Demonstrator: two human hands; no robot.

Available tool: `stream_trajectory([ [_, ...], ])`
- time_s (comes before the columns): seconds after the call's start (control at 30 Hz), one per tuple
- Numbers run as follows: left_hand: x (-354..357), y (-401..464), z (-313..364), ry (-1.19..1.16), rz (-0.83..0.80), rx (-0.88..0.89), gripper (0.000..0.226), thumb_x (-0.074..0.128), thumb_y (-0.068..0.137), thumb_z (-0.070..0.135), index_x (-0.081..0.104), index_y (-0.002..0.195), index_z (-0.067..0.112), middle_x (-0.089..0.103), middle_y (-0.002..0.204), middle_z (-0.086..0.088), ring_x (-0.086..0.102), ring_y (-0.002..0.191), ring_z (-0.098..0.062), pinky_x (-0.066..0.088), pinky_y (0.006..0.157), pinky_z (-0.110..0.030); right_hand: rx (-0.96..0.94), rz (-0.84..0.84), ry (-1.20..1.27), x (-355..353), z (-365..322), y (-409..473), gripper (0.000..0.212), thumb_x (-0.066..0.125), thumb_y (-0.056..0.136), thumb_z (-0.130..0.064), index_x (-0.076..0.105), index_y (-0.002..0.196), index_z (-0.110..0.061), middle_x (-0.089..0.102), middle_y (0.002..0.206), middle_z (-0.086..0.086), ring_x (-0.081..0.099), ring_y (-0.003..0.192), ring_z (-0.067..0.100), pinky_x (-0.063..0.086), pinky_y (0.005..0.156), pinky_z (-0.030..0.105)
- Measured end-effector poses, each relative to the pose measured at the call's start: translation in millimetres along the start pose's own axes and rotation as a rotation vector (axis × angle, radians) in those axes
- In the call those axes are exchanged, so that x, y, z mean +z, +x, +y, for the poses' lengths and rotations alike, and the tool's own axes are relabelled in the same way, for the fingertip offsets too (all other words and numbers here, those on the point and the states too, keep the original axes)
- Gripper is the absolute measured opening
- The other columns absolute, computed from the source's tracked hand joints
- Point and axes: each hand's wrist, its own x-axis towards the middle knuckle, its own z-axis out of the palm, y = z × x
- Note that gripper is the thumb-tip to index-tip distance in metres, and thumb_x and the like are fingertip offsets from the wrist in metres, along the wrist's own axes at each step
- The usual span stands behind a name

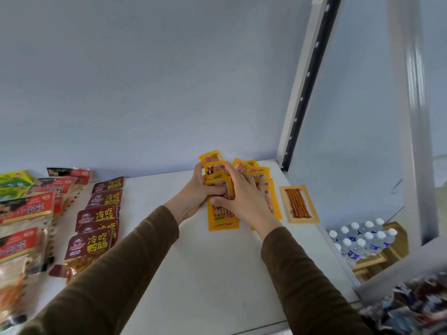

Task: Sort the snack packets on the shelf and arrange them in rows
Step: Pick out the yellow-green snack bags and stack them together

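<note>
Gathering the yellow snack packets (222, 213) seems to be the step in hand: both hands work at the pile near the back right of the white shelf (193, 274). The left hand (197, 189) has its grip clenched around a stack of the yellow packets, thumb across the top one. The right hand (242, 194) lies flat over the neighbouring packets, fingers spread, grasping nothing that can be made out. One face-down packet (299, 204) lies apart to the right. Dark red packets (99, 216) already stand in a row at left. Next, squaring the stack and laying it in a straight row looks likely.
</note>
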Motion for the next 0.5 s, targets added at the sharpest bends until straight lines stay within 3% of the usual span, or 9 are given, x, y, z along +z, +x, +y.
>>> stream_trajectory([
  [0.13,-15.1,-12.9,4.1,0.003,0.009,0.075,0.085,0.073,0.084,-0.014,0.035,0.148,0.027,0.066,0.129,-0.023,0.073,0.105,-0.035,0.063,0.080,-0.046,0.048,0.007,0.092,-7.4,-1.8,-2.0,0.113,0.057,0.073,-0.085,0.008,0.160,-0.032,0.030,0.163,-0.002,0.017,0.154,0.024,-0.003,0.124,0.056],
  [0.23,-26.5,-28.2,10.2,0.014,-0.015,0.126,0.085,0.076,0.082,-0.010,0.038,0.144,0.034,0.070,0.125,-0.018,0.073,0.108,-0.035,0.062,0.079,-0.042,0.068,0.070,0.362,-8.0,-14.9,-5.6,0.107,0.064,0.075,-0.077,0.015,0.159,-0.033,0.036,0.159,-0.005,0.028,0.149,0.021,0.024,0.123,0.051],
  [0.3,-33.8,-39.9,14.4,0.002,-0.007,0.157,0.087,0.079,0.080,-0.005,0.038,0.143,0.039,0.072,0.124,-0.014,0.072,0.110,-0.035,0.062,0.080,-0.041,0.092,-0.015,0.609,-5.0,-31.0,-8.2,0.110,0.072,0.075,-0.070,0.010,0.160,-0.036,0.035,0.160,-0.008,0.039,0.143,0.016,0.042,0.112,0.047],
  [0.37,-41.9,-52.9,18.1,-0.037,0.013,0.195,0.086,0.079,0.078,-0.001,0.039,0.143,0.039,0.071,0.125,-0.014,0.072,0.110,-0.035,0.061,0.082,-0.042,0.145,-0.137,0.762,0.3,-48.1,-12.2,0.113,0.078,0.073,-0.065,0.008,0.159,-0.041,0.040,0.156,-0.008,0.050,0.133,0.015,0.051,0.104,0.046],
  [0.43,-47.1,-63.6,20.5,-0.053,0.034,0.235,0.085,0.078,0.079,-0.004,0.039,0.144,0.034,0.070,0.126,-0.016,0.072,0.109,-0.036,0.061,0.083,-0.043,0.192,-0.222,0.869,6.3,-58.8,-15.3,0.106,0.082,0.075,-0.056,0.018,0.157,-0.037,0.053,0.143,-0.004,0.061,0.122,0.015,0.055,0.099,0.044],
  [0.5,-53.7,-73.4,19.9,-0.012,0.074,0.261,0.082,0.074,0.082,-0.011,0.039,0.144,0.030,0.069,0.126,-0.016,0.071,0.110,-0.036,0.061,0.085,-0.045,0.181,-0.292,0.994,14.4,-70.8,-19.3,0.081,0.082,0.082,-0.043,0.037,0.149,-0.033,0.067,0.127,-0.003,0.070,0.109,0.014,0.056,0.096,0.041],
])
